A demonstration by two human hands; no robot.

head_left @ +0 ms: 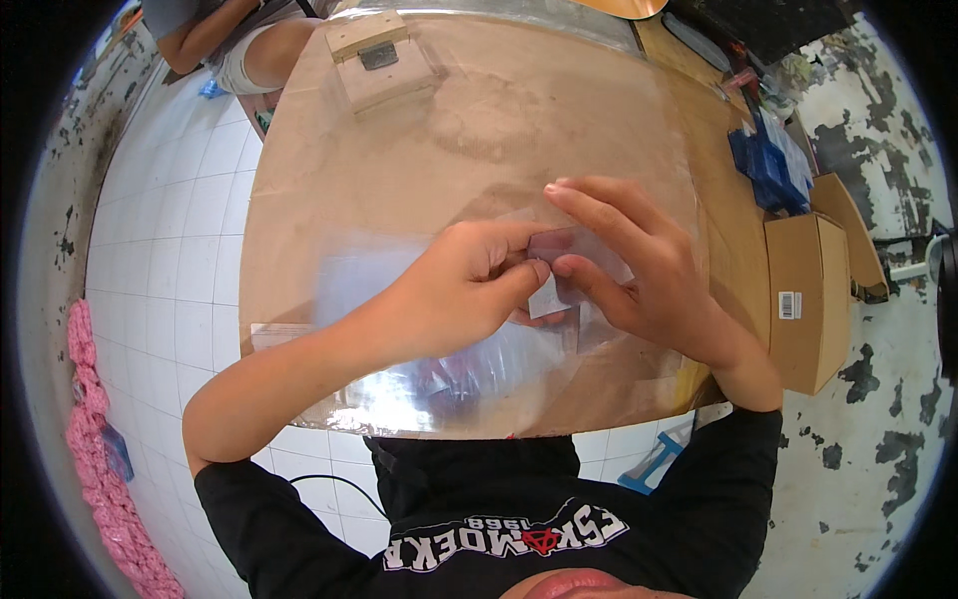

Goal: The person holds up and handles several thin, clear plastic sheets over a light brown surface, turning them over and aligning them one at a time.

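My left hand (454,285) pinches a small clear plastic sheet (552,241) between thumb and fingers over the middle of the table. Close against that sheet, under my left fingertips, shows a small whitish piece (545,300); whether it is inside or behind the plastic I cannot tell. My right hand (649,265) is at the sheet's right side, its thumb and fingers spread apart, the thumb tip close to the plastic. Below both hands lie several clear plastic bags or sleeves (469,377), shiny with glare. More bluish clear plastic (364,278) lies left of my left wrist.
A wooden block fixture (377,65) with a dark metal plate stands at the far left of the plastic-covered table (559,120). Right of the table are a cardboard box (808,299) and a blue container (773,165). Another person (230,45) sits at the far left.
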